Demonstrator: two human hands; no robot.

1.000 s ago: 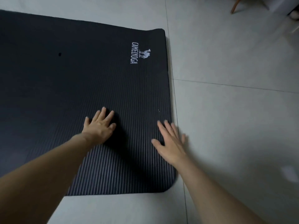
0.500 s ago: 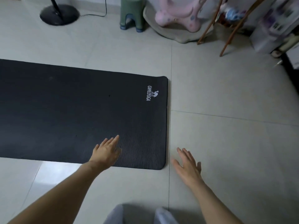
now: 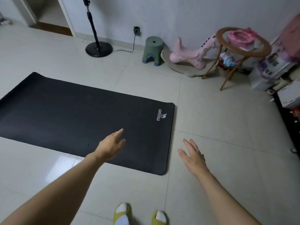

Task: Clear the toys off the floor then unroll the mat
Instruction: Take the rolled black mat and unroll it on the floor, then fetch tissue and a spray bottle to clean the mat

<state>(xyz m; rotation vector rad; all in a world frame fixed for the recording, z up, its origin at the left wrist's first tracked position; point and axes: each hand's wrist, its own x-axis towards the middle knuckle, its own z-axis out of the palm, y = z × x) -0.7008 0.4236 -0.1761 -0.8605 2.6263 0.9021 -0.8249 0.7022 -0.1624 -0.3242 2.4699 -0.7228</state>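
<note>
Head view: we see the black mat (image 3: pixel 78 120) lying flat and unrolled on the tile floor (image 3: pixel 219 143), long axis running left to right, its right short end near the middle of the frame. White "CAMELYOGA" logo (image 3: pixel 161 114) sits at that end, reading sideways along the short edge. Our left hand (image 3: pixel 110 146) is over the mat's near edge, fingers straight, holding nothing. Our right hand (image 3: pixel 193 155) is over bare floor beside the mat, fingers extended, empty. Pink toy (image 3: pixel 191 54) by the wall.
</note>
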